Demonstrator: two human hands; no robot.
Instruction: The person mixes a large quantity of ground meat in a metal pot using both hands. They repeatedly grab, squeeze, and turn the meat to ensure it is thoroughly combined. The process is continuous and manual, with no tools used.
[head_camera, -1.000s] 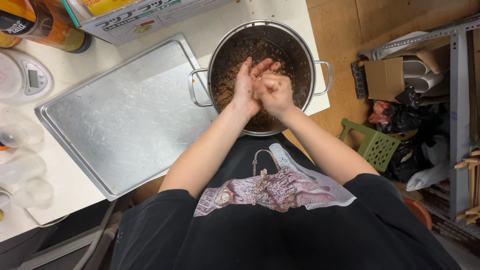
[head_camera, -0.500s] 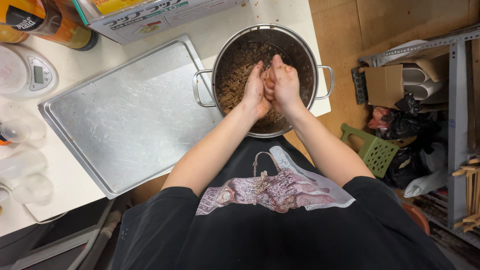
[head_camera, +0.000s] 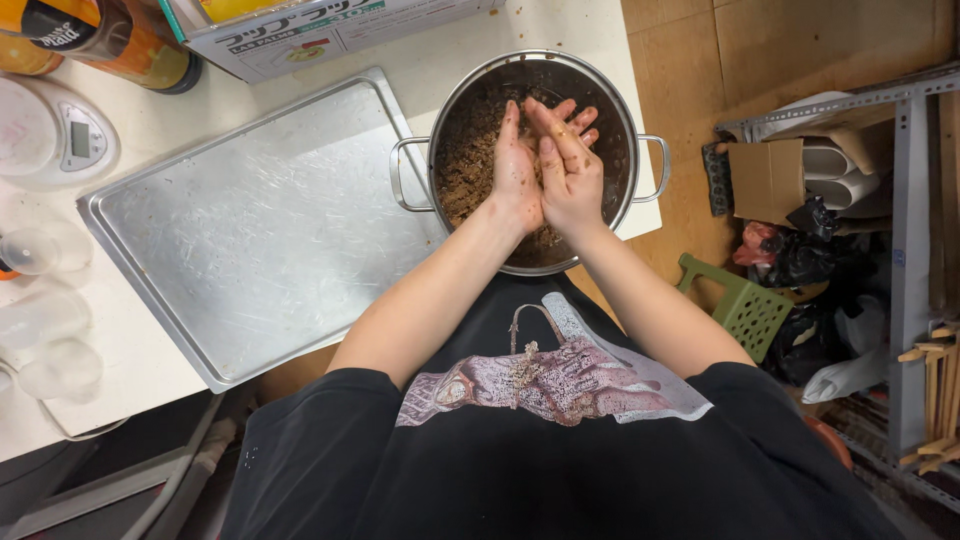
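A steel pot with two side handles stands at the counter's right end, holding a brown crumbly mixture. Both my hands are over it, pressed palm to palm with the fingers pointing away from me. My left hand and my right hand close on a portion of the mixture, which is mostly hidden between the palms. Crumbs stick to my fingers.
A large bare metal tray lies left of the pot. Behind it are a cardboard box, a dark bottle and a white kitchen scale. Clear plastic cups stand at the left. A green basket and a metal shelf are at the right.
My hands went from cupped and clasped over the pot to flat against each other, fingers stretched out. They stayed above the mixture.
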